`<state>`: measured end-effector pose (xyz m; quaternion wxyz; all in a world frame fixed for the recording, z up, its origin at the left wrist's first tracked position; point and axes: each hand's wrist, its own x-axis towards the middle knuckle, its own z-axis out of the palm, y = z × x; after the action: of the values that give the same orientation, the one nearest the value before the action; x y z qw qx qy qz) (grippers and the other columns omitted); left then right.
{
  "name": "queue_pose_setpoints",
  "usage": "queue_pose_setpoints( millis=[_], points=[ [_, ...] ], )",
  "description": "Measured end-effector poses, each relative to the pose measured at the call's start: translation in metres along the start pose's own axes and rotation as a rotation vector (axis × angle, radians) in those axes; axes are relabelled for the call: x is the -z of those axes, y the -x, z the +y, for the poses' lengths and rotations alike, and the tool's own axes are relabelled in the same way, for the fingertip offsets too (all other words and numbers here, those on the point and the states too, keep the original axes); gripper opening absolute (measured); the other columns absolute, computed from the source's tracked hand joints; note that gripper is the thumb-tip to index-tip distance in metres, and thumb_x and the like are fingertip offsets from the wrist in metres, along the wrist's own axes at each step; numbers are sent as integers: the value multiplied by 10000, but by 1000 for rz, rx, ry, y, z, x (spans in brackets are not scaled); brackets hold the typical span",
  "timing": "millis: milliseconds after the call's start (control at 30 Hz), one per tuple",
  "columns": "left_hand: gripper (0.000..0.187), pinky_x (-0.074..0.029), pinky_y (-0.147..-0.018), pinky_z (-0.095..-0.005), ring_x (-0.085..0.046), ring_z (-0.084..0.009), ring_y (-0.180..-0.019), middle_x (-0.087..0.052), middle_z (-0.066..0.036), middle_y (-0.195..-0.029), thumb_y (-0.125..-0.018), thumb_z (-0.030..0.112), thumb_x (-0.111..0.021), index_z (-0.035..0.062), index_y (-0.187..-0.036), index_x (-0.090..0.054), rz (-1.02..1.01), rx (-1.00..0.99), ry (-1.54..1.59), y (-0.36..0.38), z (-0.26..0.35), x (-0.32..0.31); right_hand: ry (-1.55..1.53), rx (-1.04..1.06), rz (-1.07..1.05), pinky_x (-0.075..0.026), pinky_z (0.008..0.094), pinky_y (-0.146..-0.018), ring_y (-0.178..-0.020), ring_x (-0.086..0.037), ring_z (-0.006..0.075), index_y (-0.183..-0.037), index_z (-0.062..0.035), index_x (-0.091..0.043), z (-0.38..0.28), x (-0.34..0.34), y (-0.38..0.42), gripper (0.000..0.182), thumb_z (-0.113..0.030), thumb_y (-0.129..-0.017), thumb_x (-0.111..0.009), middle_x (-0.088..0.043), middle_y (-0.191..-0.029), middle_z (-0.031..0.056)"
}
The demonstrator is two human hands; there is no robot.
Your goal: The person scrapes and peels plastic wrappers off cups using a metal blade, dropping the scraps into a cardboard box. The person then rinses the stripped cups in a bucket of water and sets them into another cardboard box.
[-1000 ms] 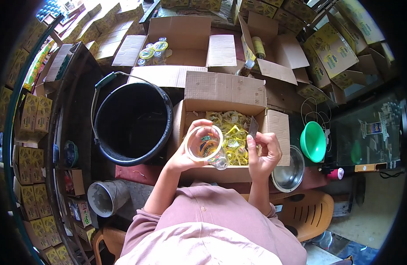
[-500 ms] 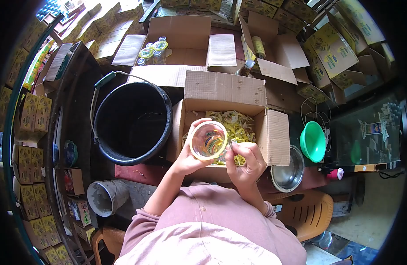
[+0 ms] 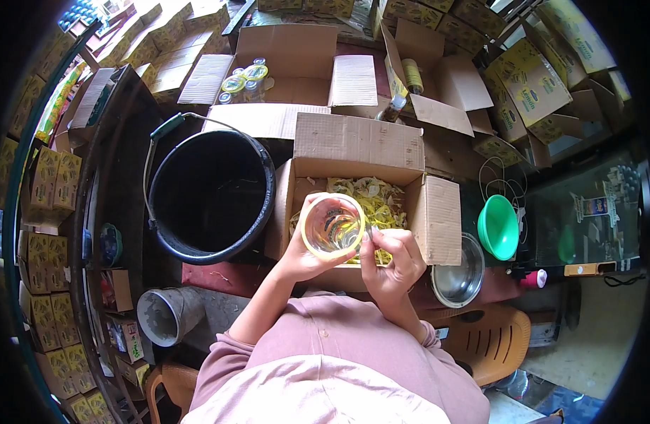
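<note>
**Glass jar held over a box of yellow scraps**

A clear glass jar (image 3: 332, 226) is being held mouth-up toward the camera, above an open cardboard box (image 3: 438, 219) filled with yellow and white label scraps (image 3: 378, 198). The left hand (image 3: 301, 256) is cupping the jar from the left and beneath, its fingers wrapping round the glass. The right hand (image 3: 392, 258) is pressing against the jar's right side, fingers curled and bunched together at the wall of the glass; what they are pinching there cannot be told. Just left of the box a black bucket (image 3: 212, 198) is standing with its handle tipped up. To the right a steel bowl (image 3: 457, 279) is sitting close to the box, with a green bowl (image 3: 499, 227) beyond it. Farther back, another open carton (image 3: 289, 56) is holding small lidded jars (image 3: 243, 81).
</note>
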<state>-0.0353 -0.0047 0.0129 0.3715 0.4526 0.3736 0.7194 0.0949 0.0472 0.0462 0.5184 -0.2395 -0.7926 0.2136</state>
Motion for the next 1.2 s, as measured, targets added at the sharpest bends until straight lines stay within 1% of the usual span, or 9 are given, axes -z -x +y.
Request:
queue_pose_setpoints(
  millis=[300,400,500,600,700,800,967,1100,1200],
  points=[
    [704,-393,-922,-317,-464,-188,-1070,-425,-89,-1104,-612,49,-761,45,-1189,-358,-111,-23,-122,2,-2,6,64,41,27,-467,256,-554,-620,-572,165,-869,-27,-640,-1,-1,-4,231,42,-652,-678,-564,-720,75],
    [696,-382,-936,-317,-459,-187,-1083,-417,-90,-1127,-602,58,-766,34,-1181,-381,-126,11,-87,4,-2,5,9,16,6,-466,249,-549,-618,-572,158,-868,-23,-637,6,1,-3,230,47,-652,-676,-569,-724,79],
    [687,-378,-939,-315,-455,-186,-1084,-411,-89,-1131,-597,67,-767,30,-1174,-396,-130,47,-44,4,-5,7,11,-26,5,-443,249,-533,-623,-566,171,-803,-9,-601,5,1,-7,162,41,-663,-666,-562,-708,83],
    [680,-376,-941,-314,-448,-185,-1088,-402,-86,-1127,-597,71,-766,29,-1170,-404,-109,69,-22,3,-5,7,-10,-136,36,-440,247,-532,-623,-564,167,-797,-7,-595,4,2,-3,151,41,-670,-663,-563,-704,81],
    [682,-375,-942,-311,-440,-180,-1089,-398,-83,-1126,-599,68,-764,29,-1175,-402,-97,67,-29,4,-6,8,3,-82,46,-442,251,-534,-622,-563,164,-782,-6,-589,3,4,-2,138,39,-674,-661,-561,-703,79],
    [681,-376,-942,-309,-435,-176,-1091,-396,-83,-1128,-599,63,-762,29,-1176,-402,-96,54,-28,4,-7,9,-22,-13,53,-462,253,-531,-598,-571,157,-804,-16,-622,4,3,0,184,58,-644,-674,-563,-692,80],
    [680,-379,-940,-308,-432,-176,-1093,-386,-85,-1128,-603,58,-759,26,-1179,-398,-78,69,-29,5,-8,9,-38,-28,40,-460,251,-538,-596,-572,163,-802,-13,-622,4,1,4,193,63,-634,-679,-565,-696,83],
    [669,-380,-938,-310,-435,-179,-1086,-380,-84,-1124,-608,58,-757,24,-1174,-401,-107,59,-37,5,-8,8,-43,-37,44,-462,251,-542,-598,-573,166,-808,-11,-624,4,1,4,196,66,-634,-673,-567,-704,86],
    [664,-379,-937,-308,-435,-181,-1084,-377,-84,-1122,-610,59,-757,22,-1171,-404,-128,48,-62,5,-8,8,-47,-49,28,-438,242,-519,-617,-562,163,-774,-1,-587,4,2,3,136,38,-663,-656,-554,-700,78]
  ],
)
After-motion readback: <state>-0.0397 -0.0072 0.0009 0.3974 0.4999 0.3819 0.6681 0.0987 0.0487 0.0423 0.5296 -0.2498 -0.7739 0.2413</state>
